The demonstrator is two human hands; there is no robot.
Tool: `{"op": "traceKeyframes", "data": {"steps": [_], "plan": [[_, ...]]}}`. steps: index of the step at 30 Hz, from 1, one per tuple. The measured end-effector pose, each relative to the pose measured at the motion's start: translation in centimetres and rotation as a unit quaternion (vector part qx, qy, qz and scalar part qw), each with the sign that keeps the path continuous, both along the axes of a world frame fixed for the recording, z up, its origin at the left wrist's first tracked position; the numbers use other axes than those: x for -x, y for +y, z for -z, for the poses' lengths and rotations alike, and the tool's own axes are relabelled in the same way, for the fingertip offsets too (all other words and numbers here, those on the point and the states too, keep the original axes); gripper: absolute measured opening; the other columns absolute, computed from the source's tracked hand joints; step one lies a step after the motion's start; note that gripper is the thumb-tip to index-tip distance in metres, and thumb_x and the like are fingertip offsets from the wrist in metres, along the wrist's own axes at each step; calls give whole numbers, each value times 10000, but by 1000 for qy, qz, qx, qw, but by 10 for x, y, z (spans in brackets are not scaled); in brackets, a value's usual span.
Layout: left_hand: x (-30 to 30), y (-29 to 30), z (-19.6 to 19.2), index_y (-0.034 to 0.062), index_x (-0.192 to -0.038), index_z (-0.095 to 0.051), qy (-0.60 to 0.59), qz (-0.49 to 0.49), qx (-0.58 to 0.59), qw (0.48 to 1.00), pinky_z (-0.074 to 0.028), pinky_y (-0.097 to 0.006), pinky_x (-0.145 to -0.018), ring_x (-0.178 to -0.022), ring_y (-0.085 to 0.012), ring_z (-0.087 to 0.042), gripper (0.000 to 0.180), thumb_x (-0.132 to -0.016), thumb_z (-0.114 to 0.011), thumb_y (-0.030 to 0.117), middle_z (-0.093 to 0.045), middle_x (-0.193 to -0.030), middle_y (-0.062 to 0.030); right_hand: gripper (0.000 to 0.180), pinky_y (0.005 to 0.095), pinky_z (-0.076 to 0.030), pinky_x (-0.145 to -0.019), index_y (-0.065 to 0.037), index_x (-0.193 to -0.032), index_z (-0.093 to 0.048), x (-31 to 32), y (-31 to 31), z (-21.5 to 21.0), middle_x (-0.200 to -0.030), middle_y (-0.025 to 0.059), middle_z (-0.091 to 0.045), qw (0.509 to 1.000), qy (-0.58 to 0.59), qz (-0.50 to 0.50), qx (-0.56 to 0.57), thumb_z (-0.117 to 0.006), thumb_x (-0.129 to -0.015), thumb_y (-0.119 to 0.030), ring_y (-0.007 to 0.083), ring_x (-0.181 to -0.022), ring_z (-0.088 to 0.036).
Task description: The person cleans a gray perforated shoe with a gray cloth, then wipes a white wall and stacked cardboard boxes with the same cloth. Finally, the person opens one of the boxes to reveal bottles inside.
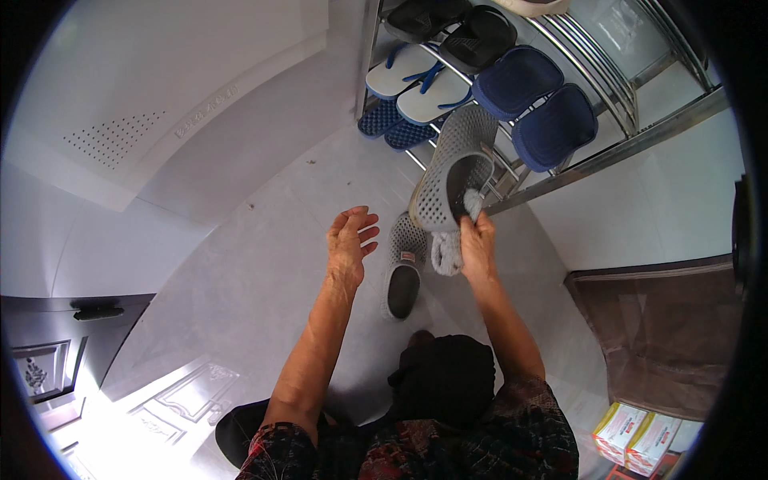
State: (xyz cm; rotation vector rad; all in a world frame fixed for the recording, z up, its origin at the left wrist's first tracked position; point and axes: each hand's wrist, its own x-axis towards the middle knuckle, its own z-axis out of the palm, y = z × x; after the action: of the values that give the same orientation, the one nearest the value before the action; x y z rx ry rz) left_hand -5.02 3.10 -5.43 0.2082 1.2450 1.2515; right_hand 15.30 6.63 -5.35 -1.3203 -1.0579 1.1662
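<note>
My right hand [478, 254] is closed at the heel end of a grey perforated slip-on shoe [438, 192], raised in front of the rack. A fluffy light-grey cloth [447, 254] is bunched in the same hand; part of it reaches into the shoe's opening and part hangs below. To the left, my left hand [350, 244] hovers with nothing in it, its fingers apart and slightly curled. The matching grey shoe [406, 240] stands on the floor between my hands, its dark opening toward me.
A metal shoe rack [552, 180] at the upper right holds black slippers [478, 38], white flip-flops with blue straps [434, 98], and navy slippers [554, 126]. A large white curved panel [160, 88] fills the upper left. Boxes [636, 436] sit at the lower right beside a brown surface [664, 336].
</note>
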Motion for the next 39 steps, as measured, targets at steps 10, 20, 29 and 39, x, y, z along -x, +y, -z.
{"op": "traceKeyframes", "data": {"steps": [10, 20, 29, 39], "plan": [[-1, -2, -5, 89, -1093, -563, 0, 3, 2, 1000, -438, -345, -755, -896, -184, -557, 372, -846, -590, 366, -608, -1010, -54, 307, 339, -489, -685, 31, -1145, -527, -28, 111, 5, -998, 119, -589, 992, -54, 87, 71, -507, -872, -107, 204, -810, -571], [-1, -1, -4, 73, -1104, -549, 3, 11, 6, 1000, -435, -347, -773, -926, -192, -543, 375, -856, -574, 353, -594, -1038, -63, 629, 493, -427, -907, 18, -1299, -433, -42, 155, -10, -1331, 248, -433, 980, -144, 82, 110, -570, -822, -367, 372, -1171, -472], [2, -2, -7, 71, -1100, -557, 15, 4, -2, 1000, -437, -356, -785, -940, -199, -546, 350, -863, -564, 329, -597, -1036, -66, 465, 387, -481, -722, 33, -1015, -542, -10, -3, 9, -928, 193, -613, 965, -228, -127, 4, -687, -770, -335, 287, -821, -611], [-35, -18, 18, 67, -868, -610, 56, 158, 60, 984, -450, -312, -686, -751, -155, -577, 262, -815, -597, 324, -626, -800, -57, 510, 484, -485, -718, -59, -1188, -381, -7, -56, 128, -966, 229, -534, 841, -513, -167, 48, -632, -758, -172, 428, -888, -569]]}}
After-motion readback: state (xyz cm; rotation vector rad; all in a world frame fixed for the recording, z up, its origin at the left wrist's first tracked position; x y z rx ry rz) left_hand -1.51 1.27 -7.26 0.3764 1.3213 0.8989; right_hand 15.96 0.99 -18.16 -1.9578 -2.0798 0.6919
